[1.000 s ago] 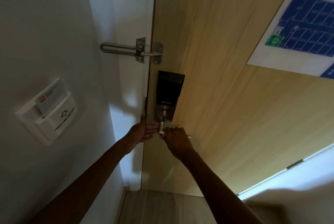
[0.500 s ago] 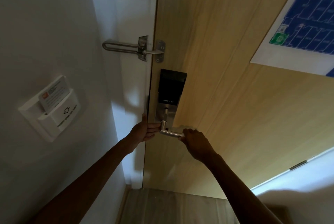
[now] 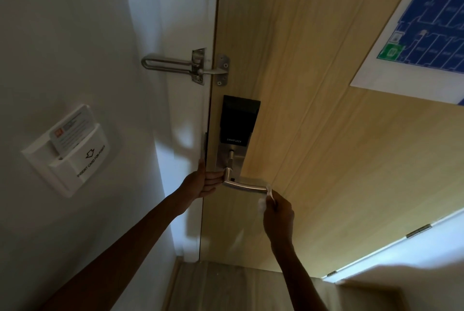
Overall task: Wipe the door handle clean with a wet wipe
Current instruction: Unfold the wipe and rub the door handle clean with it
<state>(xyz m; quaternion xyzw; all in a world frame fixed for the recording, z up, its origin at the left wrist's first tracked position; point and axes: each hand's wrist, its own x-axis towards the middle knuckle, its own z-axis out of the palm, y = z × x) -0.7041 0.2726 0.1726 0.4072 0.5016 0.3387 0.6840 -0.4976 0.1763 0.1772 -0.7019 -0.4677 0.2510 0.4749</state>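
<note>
- Right grip is pinching the wet wipe, which I'm seeing at the door handle's free end.
- Left grip is resting released, fingers straight, against the door edge beside the handle's base.

wet wipe mostly hidden, seemingly bunched inside the right hand.

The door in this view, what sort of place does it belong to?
Probably a hotel room: a card holder on the wall, a swing latch, a floor plan on the door.
</note>
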